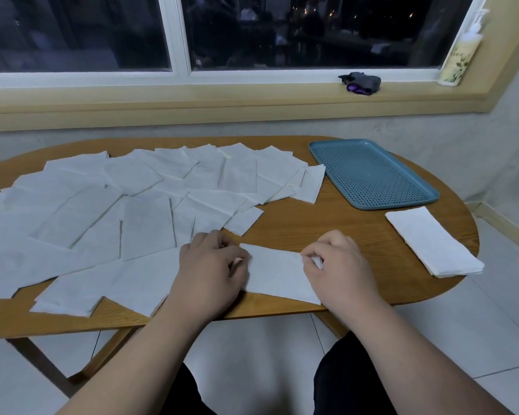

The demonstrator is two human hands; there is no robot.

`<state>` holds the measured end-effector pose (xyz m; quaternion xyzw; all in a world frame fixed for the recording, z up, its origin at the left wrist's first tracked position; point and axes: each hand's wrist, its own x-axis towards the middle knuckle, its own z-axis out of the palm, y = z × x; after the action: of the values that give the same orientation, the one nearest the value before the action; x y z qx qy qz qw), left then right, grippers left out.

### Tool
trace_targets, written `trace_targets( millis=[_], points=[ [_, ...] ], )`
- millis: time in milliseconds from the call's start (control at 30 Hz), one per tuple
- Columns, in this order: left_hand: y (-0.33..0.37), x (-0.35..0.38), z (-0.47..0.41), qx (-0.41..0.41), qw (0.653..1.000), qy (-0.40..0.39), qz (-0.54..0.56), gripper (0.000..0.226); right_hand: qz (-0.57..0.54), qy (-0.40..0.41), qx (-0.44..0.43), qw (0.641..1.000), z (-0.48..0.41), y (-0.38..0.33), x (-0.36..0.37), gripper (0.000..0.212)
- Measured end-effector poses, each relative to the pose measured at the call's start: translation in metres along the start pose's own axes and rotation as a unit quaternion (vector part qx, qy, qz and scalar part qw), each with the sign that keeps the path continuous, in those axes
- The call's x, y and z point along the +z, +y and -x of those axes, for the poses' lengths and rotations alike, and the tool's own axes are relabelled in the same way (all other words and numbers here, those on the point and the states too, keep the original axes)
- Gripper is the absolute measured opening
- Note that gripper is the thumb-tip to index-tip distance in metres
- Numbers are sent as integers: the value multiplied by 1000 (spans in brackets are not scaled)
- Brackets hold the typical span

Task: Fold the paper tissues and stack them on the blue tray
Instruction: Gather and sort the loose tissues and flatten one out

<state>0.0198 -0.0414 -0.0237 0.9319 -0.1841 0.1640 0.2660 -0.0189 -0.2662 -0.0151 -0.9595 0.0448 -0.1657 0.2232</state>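
Now I am folding a white paper tissue (277, 272) at the near edge of the wooden tabletop (297, 226), left hand (213, 265) and right hand (339, 265) each pinching one end; next it probably needs creasing, then carrying to the blue perforated tray (372, 175), far right.

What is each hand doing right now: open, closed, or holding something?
Left hand: closed, pinching the left end of the tissue.
Right hand: closed, pinching that tissue's right end.
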Motion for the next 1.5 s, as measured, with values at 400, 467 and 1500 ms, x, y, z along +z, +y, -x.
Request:
trace_targets(
  millis=[400, 467, 1500],
  points=[
    [1, -1, 2, 35, 998, -43, 8, 27, 5, -76, -44, 996, -38, -12, -17, 16],
    [1, -1, 1, 36, 999, -31, 12, 28, -14, -89, -48, 995, -58, -23, -19, 18],
    [1, 0, 0, 10, 1000, 0, -16, 28, -93, -15, 9, 995, -42, 29, -21, 12]
  ],
)
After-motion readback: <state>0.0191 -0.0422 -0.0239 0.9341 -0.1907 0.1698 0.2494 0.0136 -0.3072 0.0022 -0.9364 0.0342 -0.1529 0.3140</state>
